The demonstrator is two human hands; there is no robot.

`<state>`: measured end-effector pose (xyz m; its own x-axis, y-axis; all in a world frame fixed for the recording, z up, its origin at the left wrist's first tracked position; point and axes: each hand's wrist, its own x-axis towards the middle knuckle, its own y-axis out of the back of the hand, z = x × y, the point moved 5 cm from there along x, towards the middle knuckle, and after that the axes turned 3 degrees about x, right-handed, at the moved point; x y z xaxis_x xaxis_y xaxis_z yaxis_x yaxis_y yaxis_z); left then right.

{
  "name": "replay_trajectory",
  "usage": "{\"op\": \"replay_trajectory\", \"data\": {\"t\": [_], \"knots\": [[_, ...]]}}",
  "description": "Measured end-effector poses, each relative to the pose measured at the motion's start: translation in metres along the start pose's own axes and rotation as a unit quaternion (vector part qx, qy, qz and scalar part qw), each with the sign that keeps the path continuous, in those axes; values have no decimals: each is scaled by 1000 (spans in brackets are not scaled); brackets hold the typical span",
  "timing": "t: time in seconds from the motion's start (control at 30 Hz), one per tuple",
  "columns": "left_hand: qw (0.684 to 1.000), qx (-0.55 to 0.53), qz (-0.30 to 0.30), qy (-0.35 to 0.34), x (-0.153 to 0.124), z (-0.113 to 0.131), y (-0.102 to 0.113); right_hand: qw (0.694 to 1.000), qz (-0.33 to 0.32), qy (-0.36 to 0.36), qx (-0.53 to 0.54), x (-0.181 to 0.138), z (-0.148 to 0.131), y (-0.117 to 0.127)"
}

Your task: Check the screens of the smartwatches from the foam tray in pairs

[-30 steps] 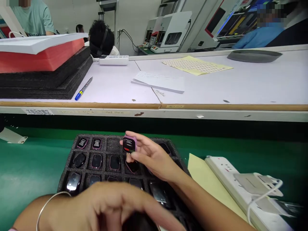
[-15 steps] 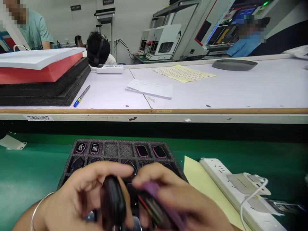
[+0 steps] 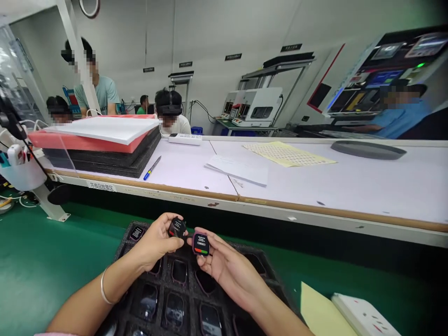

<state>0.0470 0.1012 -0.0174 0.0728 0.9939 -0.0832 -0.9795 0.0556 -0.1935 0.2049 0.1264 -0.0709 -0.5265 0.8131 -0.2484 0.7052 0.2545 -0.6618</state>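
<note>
My left hand (image 3: 157, 242) is closed round a small black watch body (image 3: 177, 227) with a lit screen. My right hand (image 3: 224, 266) pinches a purple watch body (image 3: 200, 244) whose screen shows a red and a green bar. Both are held side by side, almost touching, above the far end of a black foam tray (image 3: 122, 252). The tray's pockets hold several more watch bodies (image 3: 174, 309). A thin bangle sits on my left wrist.
The tray lies on a green belt (image 3: 42, 266). A yellow sheet (image 3: 320, 315) and a white power strip (image 3: 364, 317) are at lower right. Behind runs a white bench (image 3: 350, 182) with stacked foam sheets (image 3: 101, 144), a blue pen (image 3: 151, 168) and papers (image 3: 241, 169). Several people sit beyond it.
Both hands have risen away from me and now hold the two watch bodies side by side over the tray's far end. The head has tilted up, showing more of the room.
</note>
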Motion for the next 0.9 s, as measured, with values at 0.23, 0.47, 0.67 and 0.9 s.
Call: {"op": "replay_trajectory", "data": {"t": [0.23,0.47,0.67,0.9], "knots": [[995,32,-15,-97,-4,64,-8,987,-68,116,-85,-20,-59,-48],[963,50,25,-265,33,135,-12,953,-104,264,-108,7,-145,-95],[964,2,-5,-264,72,152,-17,945,-77,288,-131,43,-179,-101],[974,-1,-22,-223,31,126,-22,934,-96,300,-170,10,-156,-95]]}}
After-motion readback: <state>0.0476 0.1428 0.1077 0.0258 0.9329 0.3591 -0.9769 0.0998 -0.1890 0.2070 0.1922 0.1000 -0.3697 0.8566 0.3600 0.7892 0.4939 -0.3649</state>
